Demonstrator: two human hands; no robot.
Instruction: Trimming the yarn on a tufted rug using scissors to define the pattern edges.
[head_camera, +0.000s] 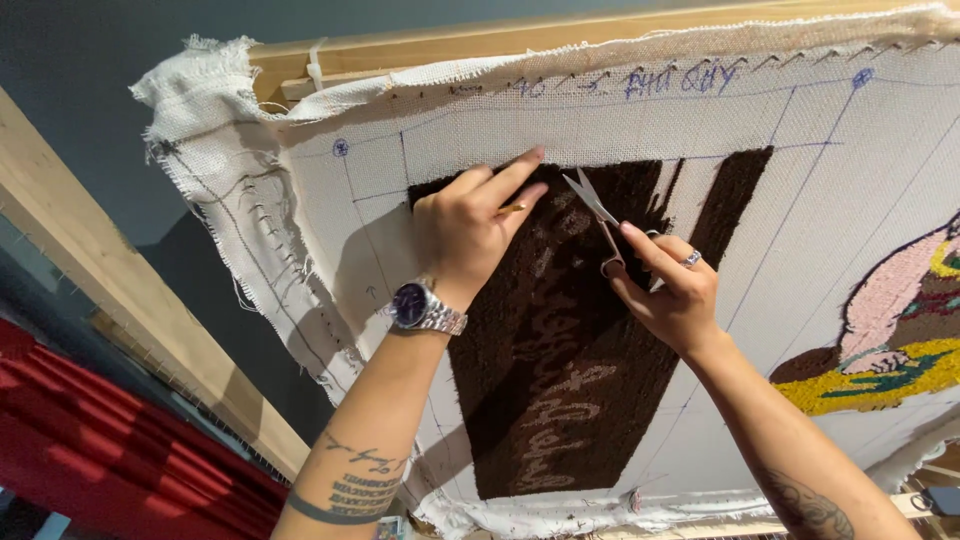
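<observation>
A white backing cloth (830, 210) is stretched on a wooden frame (420, 45) in front of me. A dark brown tufted patch (560, 400) fills its middle. My left hand (470, 225), with a wristwatch (420, 305) on the wrist, rests on the upper left corner of the brown patch, fingers pressed on the pile. My right hand (670, 285), wearing a ring, holds small silver scissors (595, 205) with the blades apart, tips pointing up-left close to my left fingertips, over the brown pile.
A pink, yellow and green tufted figure (900, 330) lies at the right edge of the cloth. Blue pen lines and marks cross the cloth. A frayed cloth edge (215, 170) hangs at the left. Red fabric (90, 440) shows behind a wooden beam (110, 290).
</observation>
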